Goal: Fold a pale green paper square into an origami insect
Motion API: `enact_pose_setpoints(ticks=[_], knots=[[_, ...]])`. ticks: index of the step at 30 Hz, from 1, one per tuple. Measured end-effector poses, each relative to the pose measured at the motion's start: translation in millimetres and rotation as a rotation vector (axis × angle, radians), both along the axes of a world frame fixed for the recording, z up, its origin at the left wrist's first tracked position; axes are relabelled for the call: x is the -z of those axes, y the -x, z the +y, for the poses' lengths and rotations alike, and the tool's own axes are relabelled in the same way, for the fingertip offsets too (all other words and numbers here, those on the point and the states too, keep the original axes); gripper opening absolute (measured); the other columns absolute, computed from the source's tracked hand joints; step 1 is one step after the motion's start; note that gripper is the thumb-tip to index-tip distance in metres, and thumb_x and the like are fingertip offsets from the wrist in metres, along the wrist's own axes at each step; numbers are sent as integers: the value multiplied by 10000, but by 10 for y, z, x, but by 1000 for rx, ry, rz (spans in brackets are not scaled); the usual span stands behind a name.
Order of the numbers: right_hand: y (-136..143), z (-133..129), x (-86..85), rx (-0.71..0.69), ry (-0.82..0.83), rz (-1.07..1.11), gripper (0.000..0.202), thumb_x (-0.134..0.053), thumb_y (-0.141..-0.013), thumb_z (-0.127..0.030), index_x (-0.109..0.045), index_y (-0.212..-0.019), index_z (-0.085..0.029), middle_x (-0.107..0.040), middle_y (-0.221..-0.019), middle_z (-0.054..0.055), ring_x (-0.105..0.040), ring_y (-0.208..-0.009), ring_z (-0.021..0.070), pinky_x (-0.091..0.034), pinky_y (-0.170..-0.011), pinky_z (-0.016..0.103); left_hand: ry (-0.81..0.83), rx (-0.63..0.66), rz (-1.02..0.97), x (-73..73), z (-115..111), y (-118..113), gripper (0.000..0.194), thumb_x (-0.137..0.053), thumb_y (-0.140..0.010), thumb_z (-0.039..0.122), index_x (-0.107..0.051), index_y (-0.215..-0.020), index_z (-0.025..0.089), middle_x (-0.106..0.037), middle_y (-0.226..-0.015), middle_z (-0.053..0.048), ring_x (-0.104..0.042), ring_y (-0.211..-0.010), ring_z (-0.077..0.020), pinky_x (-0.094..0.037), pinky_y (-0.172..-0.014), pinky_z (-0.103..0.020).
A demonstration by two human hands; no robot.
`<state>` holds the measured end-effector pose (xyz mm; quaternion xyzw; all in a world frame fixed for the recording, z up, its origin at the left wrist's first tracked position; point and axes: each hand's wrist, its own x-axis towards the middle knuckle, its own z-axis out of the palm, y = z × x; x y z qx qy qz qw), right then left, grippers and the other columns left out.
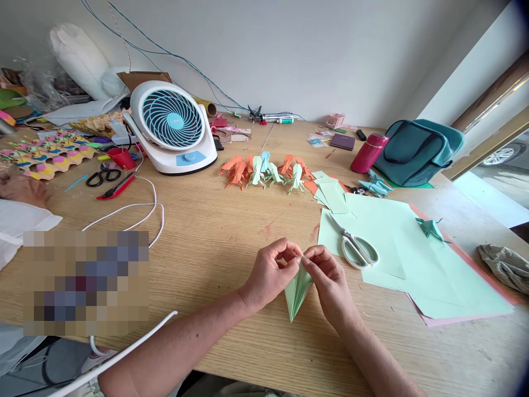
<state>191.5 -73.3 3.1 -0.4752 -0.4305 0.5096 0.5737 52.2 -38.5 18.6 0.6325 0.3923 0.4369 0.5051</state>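
Observation:
A pale green sheet of folded origami paper (297, 292) hangs between my hands just above the table, its pointed end toward me and several creases running down its middle. My left hand (275, 270) pinches its upper end with thumb and fingers. From the other side, my right hand (330, 278) pinches the same end, the fingertips of both hands nearly touching. To the right of my hands lie white-handled scissors (359, 251) on large pale green sheets (433, 259). Beyond my hands stands a cluster of folded orange, green and blue paper figures (264, 170).
A white fan (176, 127) stands at the back left, its cable looping over the table. A pink bottle (369, 153) and a teal bag (419, 151) are at the back right. Another person's hand (22, 187) rests at the left edge, near black-handled scissors (103, 175).

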Motion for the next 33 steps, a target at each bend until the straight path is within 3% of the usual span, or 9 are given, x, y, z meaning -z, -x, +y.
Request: enact_pose_setpoints(ticks=[13, 19, 27, 33], knots=[[-33, -9, -7, -14, 100, 74, 221, -742, -812, -424, -666, -884, -230, -590, -788, -6, -479, -656, 127, -392, -594, 253, 23, 38, -57, 3, 16, 15, 37, -581, -826, 166, -590, -790, 170, -547, -720, 18, -512, -675, -99, -412, -574, -177], [-10, 4, -5, 31, 21, 67, 223, -775, -787, -407, -670, -821, -212, -595, -771, -3, -497, -687, 126, -413, -622, 247, 17, 51, -61, 14, 23, 18, 46, -560, -827, 151, -587, -793, 168, -546, -730, 13, -508, -683, -104, -410, -587, -187], [-2, 3, -44, 34, -5, 34, 233, -778, -784, -406, -661, -809, -206, -593, -744, 1, -496, -655, 122, -412, -591, 243, 56, 82, -46, -74, 17, 45, 81, -535, -842, 174, -602, -802, 154, -557, -729, 8, -502, -687, -106, -384, -569, -183], [-6, -4, -48, 30, -56, 14, 199, -764, -805, -382, -661, -828, -214, -626, -787, 14, -550, -723, 140, -458, -653, 254, 73, 98, -81, -29, 90, 54, 167, -662, -848, 287, -596, -792, 144, -585, -754, 2, -550, -725, -111, -422, -618, -193]])
